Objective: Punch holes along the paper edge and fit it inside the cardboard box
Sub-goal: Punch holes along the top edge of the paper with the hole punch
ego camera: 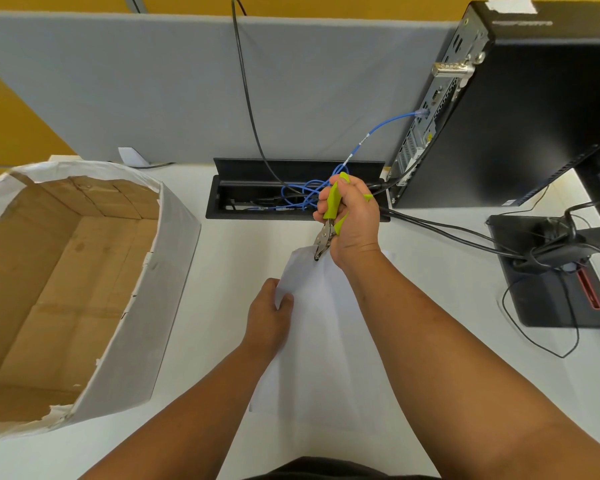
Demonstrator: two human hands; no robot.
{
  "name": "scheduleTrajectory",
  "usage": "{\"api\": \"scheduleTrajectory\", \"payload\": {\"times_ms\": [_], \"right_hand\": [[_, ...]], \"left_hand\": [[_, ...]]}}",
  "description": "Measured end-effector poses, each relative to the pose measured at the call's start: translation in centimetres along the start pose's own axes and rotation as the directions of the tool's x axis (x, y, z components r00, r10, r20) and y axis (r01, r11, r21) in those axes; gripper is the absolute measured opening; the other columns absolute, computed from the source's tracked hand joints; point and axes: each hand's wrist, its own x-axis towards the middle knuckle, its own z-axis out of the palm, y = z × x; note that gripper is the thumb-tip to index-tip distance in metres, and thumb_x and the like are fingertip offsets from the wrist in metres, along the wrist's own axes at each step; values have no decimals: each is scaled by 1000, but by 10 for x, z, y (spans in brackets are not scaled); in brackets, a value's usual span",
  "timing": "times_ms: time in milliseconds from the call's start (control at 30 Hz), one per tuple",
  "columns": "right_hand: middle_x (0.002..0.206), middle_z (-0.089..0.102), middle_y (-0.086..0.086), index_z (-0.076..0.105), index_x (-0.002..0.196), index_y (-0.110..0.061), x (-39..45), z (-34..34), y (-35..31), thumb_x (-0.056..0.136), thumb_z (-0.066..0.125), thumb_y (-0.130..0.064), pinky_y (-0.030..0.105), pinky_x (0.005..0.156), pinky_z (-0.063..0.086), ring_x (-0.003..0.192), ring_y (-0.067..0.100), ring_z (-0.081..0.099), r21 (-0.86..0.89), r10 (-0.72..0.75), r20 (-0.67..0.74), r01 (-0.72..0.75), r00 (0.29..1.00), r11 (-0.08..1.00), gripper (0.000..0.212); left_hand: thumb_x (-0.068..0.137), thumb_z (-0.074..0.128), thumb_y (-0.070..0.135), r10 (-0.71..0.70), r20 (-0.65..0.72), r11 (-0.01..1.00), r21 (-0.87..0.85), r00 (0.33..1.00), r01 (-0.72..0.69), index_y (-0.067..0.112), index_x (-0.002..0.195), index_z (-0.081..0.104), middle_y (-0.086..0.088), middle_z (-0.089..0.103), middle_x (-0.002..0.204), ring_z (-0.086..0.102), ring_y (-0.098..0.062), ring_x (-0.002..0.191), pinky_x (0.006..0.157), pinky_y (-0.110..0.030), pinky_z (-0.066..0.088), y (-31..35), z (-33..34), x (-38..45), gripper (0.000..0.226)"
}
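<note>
Nearest to us, our left hand [269, 315] pinched the left edge of the white paper [321, 341], thumb on top and fingers curled under it, holding the sheet just above the white desk [222, 271]. Beyond it, our right hand [352, 216] was clenched around the green handles of the hole punch [328, 221], whose metal nose bit onto the paper's far edge. To the left, well apart from the sheet, the open cardboard box [66, 289] sat on the desk, its outer walls covered in white paper. Farther back lay the black cable tray [291, 192] with blue cables [305, 195], and a black computer tower [520, 109] stood at the right.
</note>
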Motion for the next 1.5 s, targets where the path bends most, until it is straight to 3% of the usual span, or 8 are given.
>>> {"api": "scheduleTrajectory", "payload": {"times_ms": [700, 800, 867, 967, 1167, 1267, 1400, 1500], "right_hand": [[56, 49, 5, 51, 73, -13, 3, 4, 3, 99, 50, -15, 25, 46, 35, 44, 18, 39, -85, -28, -53, 23, 998, 996, 27], [71, 63, 12, 62, 94, -8, 3, 2, 1, 99, 52, -13, 35, 58, 51, 54, 22, 54, -83, 12, -4, -12, 1000, 996, 12], [93, 70, 16, 62, 116, -7, 4, -1, 0, 99, 52, -12, 44, 78, 57, 76, 29, 66, -111, 51, 35, -47, 998, 993, 20], [113, 70, 18, 54, 134, -6, 5, -5, -1, 100, 50, -11, 48, 93, 54, 103, 33, 69, -159, 82, 53, -72, 995, 985, 34], [126, 65, 18, 50, 139, -7, 4, -5, -9, 94, 49, 4, 55, 100, 47, 111, 33, 67, -142, 148, 21, -143, 989, 979, 46], [124, 65, 17, 52, 129, -12, 4, -4, -12, 93, 50, 6, 59, 96, 49, 106, 34, 69, -164, 132, -6, -131, 991, 978, 40], [108, 66, 14, 49, 100, -15, 2, -4, -13, 101, 52, -16, 58, 82, 58, 95, 28, 73, -228, 86, -21, -89, 996, 970, 3], [91, 70, 9, 59, 80, -10, 2, -5, -14, 102, 47, -35, 51, 83, 59, 87, 22, 70, -249, 108, -47, -116, 993, 962, 35]], "left_hand": [[99, 47, 24, -12, 7, 1000, 7, 1000, 12, 24, 103, 49, 8, 59, 98, 60, -20, 94, 83, -33, 51, -2, 1, 0, 4], [99, 47, 22, 0, 8, 1000, 12, 1000, 0, 19, 104, 51, 2, 61, 100, 60, -20, 93, 85, -37, 52, -1, 0, -1, 7], [98, 48, 22, 9, 3, 1000, 7, 1000, -9, 17, 104, 51, 1, 62, 100, 60, -20, 91, 84, -40, 53, -1, -1, -1, 8], [98, 49, 19, 17, -6, 1000, -1, 1000, -17, 14, 102, 52, 0, 62, 97, 60, -22, 90, 84, -41, 53, -1, -1, 0, 7], [98, 49, 21, 9, -5, 1000, -17, 1000, -9, 18, 104, 52, 0, 63, 102, 61, -23, 94, 86, -42, 54, -1, -1, 0, 7], [99, 48, 20, 0, -18, 1000, -15, 1000, 0, 21, 103, 52, 3, 62, 101, 60, -22, 93, 85, -38, 53, -1, 0, 1, 5], [98, 49, 17, 9, -39, 1000, 3, 999, -9, 21, 95, 50, 9, 58, 89, 56, -19, 84, 77, -33, 49, 0, 1, 0, 5], [98, 49, 17, 9, -35, 1000, 19, 999, -8, 21, 97, 50, 6, 59, 93, 58, -21, 88, 81, -36, 52, -2, 2, 0, 4]]}}
